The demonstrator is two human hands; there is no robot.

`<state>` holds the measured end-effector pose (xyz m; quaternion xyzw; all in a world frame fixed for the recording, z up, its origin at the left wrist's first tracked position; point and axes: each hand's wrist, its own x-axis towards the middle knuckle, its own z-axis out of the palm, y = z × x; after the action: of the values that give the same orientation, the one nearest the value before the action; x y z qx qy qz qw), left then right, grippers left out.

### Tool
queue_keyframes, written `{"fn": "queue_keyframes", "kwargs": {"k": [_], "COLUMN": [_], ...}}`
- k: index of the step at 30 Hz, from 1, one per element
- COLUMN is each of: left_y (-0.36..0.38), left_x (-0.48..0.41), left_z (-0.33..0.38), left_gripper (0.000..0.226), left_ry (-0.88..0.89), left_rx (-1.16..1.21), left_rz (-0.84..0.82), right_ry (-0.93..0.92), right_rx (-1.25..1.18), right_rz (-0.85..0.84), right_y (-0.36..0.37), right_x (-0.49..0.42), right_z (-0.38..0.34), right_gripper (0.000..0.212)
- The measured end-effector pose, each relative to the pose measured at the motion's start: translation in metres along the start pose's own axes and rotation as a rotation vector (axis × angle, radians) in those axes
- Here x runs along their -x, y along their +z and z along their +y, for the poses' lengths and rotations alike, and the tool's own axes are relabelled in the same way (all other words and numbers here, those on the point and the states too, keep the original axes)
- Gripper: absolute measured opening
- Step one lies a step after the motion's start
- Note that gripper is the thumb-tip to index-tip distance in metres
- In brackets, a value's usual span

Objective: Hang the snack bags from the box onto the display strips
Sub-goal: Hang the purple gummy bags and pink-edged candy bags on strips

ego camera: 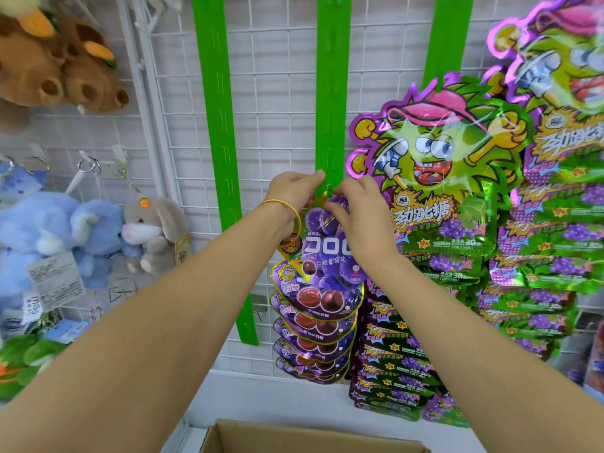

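Note:
A purple grape gummy bag (327, 253) hangs at the middle green display strip (331, 93). My left hand (294, 191) pinches the strip just above the bag's top, and my right hand (361, 210) grips the bag's top edge against the strip. Several more purple gummy bags (313, 335) hang overlapped below it on the same strip. The cardboard box (294, 436) sits open at the bottom of view, and its inside is hidden.
An empty green strip (219, 125) hangs to the left on the white wire grid (277, 93). Green and purple popping-candy bags (457, 178) fill the strips to the right. Plush toys (81, 237) hang on the left panel.

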<state>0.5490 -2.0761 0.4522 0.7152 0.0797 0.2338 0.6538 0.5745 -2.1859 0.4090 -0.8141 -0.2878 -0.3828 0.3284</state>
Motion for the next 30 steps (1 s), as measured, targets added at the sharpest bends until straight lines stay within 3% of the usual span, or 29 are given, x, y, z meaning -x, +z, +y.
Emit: {"fn": "queue_keyframes", "kwargs": {"k": [4, 8, 10, 12, 15, 18, 21, 23, 26, 30], "left_y": [-0.011, -0.041, -0.062, -0.083, -0.113, -0.137, -0.144, -0.146, -0.150, -0.149], "left_x": [0.009, 0.038, 0.067, 0.101, 0.144, 0.163, 0.160, 0.154, 0.149, 0.143], "left_z": [-0.023, -0.055, -0.084, -0.123, -0.188, -0.230, -0.237, -0.235, -0.234, -0.232], "left_gripper": [0.032, 0.036, 0.034, 0.033, 0.031, 0.028, 0.027, 0.023, 0.028, 0.018], "left_ry": [0.129, 0.298, 0.296, 0.183, -0.077, -0.312, -0.382, -0.367, -0.408, -0.448], "left_rx": [-0.099, -0.153, -0.190, -0.261, -0.378, -0.406, -0.385, -0.340, -0.320, -0.254], "left_rz": [-0.014, 0.116, 0.143, 0.069, -0.086, -0.094, -0.094, -0.099, -0.075, -0.067], "right_ry": [-0.015, -0.057, -0.031, 0.028, 0.170, 0.363, 0.525, 0.538, 0.360, 0.220], "right_rx": [0.056, 0.078, 0.009, -0.079, -0.205, -0.254, -0.311, -0.326, -0.247, -0.041], "right_rz": [-0.015, 0.167, 0.151, -0.081, -0.592, -0.992, -1.157, -1.250, -1.387, -1.369], "right_y": [0.004, -0.005, -0.003, 0.014, 0.058, 0.101, 0.130, 0.146, 0.168, 0.181], "right_x": [0.012, 0.048, 0.088, 0.139, 0.225, 0.299, 0.348, 0.370, 0.399, 0.426], "right_z": [0.006, 0.002, -0.005, -0.006, 0.002, 0.006, -0.005, -0.016, -0.033, -0.050], "right_gripper": [0.023, 0.028, 0.022, 0.019, 0.023, 0.026, 0.032, 0.046, 0.067, 0.080]}}
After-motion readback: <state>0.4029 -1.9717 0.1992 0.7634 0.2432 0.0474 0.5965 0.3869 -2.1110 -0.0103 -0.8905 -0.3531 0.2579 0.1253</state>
